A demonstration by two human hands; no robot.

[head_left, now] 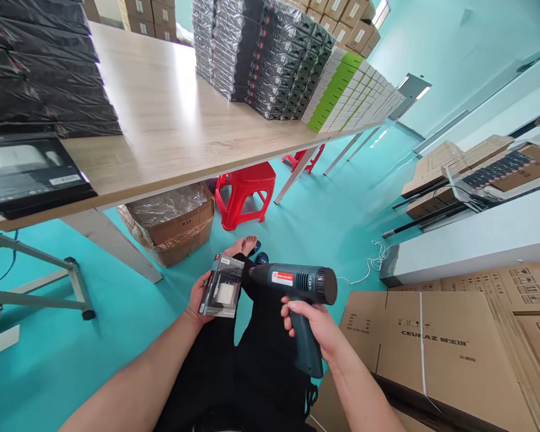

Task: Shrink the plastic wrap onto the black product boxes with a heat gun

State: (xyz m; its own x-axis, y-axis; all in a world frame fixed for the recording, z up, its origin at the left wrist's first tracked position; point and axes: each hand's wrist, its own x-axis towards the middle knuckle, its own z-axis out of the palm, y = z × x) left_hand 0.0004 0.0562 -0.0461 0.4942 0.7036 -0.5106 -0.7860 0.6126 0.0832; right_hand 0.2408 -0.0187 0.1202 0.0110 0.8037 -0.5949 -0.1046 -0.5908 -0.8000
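My left hand is closed round the side of a small dark product box with a white device pictured on it and a glossy clear wrap. In my right hand is a dark green heat gun, gripped by its handle, with an orange-and-white label on the barrel. Its nozzle points left at the box, with a small gap that I cannot judge exactly. Both things are held above my lap. Whether a finger presses the trigger is hard to make out.
A wooden-topped table carries wrapped black boxes and white-green boxes. One dark box lies at its near edge. Below stand a carton with plastic film and a red stool. Large cartons are stacked at right.
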